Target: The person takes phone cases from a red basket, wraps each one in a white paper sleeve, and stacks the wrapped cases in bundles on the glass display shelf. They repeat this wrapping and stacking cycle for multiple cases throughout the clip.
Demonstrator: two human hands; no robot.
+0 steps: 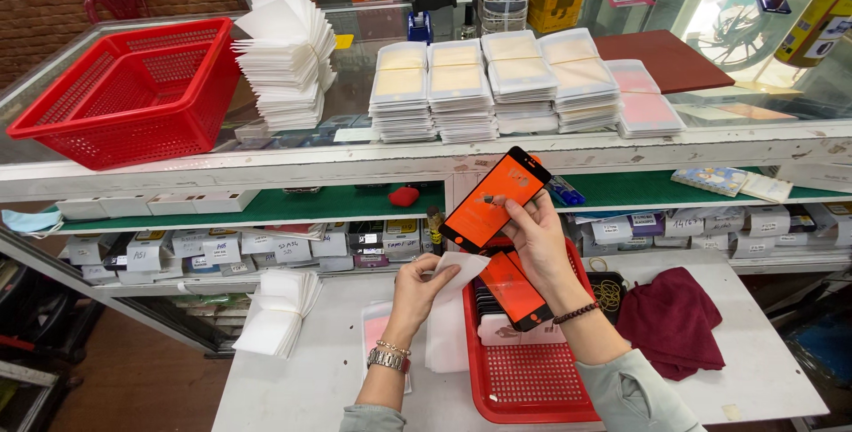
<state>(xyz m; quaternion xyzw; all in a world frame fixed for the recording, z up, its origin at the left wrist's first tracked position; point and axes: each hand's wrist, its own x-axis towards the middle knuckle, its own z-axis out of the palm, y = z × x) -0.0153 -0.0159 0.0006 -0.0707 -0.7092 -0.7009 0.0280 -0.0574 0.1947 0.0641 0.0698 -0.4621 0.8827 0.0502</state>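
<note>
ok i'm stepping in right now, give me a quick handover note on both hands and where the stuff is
Right hand: raised, pinching an orange screen protector with a black border by its lower edge, tilted.
Left hand: holding a white paper sleeve at its top edge, over the white table.
Red tray under the hands: a row of similar orange protectors stands in it.
Loose white sleeves lie at the table's left; a dark red cloth at the right.
On the glass counter: banded stacks of packs and an empty red basket.
Done: one protector is out of the tray. Left: it is not yet in the sleeve; more remain in the tray.
</note>
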